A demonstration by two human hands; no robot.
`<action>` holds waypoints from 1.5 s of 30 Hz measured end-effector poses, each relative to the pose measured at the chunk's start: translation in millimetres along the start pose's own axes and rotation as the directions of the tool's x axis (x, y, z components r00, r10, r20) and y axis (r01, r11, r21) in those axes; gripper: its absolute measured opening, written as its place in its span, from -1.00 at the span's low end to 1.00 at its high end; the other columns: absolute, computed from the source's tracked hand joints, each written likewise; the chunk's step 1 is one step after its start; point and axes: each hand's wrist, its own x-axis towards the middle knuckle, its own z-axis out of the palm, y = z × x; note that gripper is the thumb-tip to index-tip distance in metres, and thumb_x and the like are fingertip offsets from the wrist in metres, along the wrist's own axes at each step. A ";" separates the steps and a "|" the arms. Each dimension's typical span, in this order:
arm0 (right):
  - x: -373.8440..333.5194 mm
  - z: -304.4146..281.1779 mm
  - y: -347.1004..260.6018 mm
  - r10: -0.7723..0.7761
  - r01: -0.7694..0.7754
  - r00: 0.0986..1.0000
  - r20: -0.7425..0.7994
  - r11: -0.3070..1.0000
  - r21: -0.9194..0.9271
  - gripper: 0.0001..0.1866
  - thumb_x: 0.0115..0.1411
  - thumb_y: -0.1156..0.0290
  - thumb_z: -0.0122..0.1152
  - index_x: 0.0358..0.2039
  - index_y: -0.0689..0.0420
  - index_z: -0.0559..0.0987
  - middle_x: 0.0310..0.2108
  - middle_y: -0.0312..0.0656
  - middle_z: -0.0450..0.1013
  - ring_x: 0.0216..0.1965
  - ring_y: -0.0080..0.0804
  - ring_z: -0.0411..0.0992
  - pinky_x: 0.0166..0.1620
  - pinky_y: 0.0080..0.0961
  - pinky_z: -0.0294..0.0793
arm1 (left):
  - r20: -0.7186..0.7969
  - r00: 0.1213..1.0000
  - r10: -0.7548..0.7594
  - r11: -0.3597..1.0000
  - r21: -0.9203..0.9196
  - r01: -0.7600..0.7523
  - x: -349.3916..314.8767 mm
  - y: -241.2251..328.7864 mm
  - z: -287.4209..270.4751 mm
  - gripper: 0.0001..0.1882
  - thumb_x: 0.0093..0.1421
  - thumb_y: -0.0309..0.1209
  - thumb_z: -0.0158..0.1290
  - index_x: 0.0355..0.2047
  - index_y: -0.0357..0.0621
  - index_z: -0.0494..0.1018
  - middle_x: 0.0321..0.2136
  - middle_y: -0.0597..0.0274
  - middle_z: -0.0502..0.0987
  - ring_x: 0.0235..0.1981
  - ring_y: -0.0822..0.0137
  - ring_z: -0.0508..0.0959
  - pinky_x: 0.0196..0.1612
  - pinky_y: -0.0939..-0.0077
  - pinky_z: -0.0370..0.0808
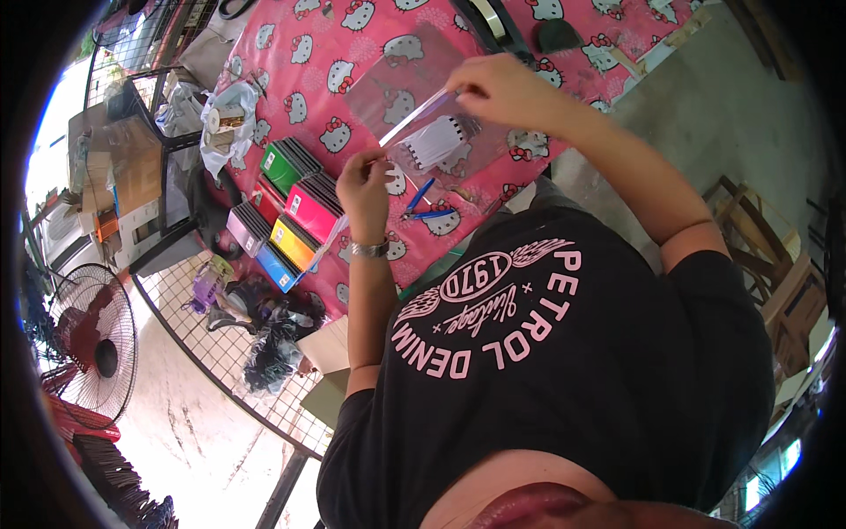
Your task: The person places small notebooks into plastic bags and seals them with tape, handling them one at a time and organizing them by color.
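A clear plastic sleeve (401,75) with a whitish strip along it stretches between my two hands. The thumb and fingers of my left hand (363,189) are closed at the strip's lower left end. At its upper right end, my right hand (498,88) pinches the plastic with bent fingers. Beneath or inside the clear film lies a white pad with black spiral binding (434,143); which of the two I cannot tell. Close to my left hand, two slim blue pieces form a V, perhaps pens (427,213). Stacked small notebooks (313,207) in several colours stand left of that hand.
A pink cartoon-print cloth (339,75) covers the table. A black tape dispenser (490,25) and a dark green lump (557,35) sit at the far side. White plastic bag with rolls (227,123) hangs at the left edge; a fan (92,344) stands lower left.
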 end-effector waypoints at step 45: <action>-27.7 96.8 16.8 -0.255 0.199 0.948 -0.190 0.942 -0.271 -0.83 -0.10 0.41 0.24 -0.45 0.11 0.48 -0.32 -0.24 0.32 -0.23 -0.23 0.33 -0.12 -0.25 0.31 | 0.271 0.749 0.604 0.612 0.444 -0.654 15.2 -28.0 39.1 -0.74 -0.20 -0.58 0.22 -0.40 -0.13 0.56 -0.30 0.23 0.51 -0.30 0.20 0.50 -0.23 0.39 0.44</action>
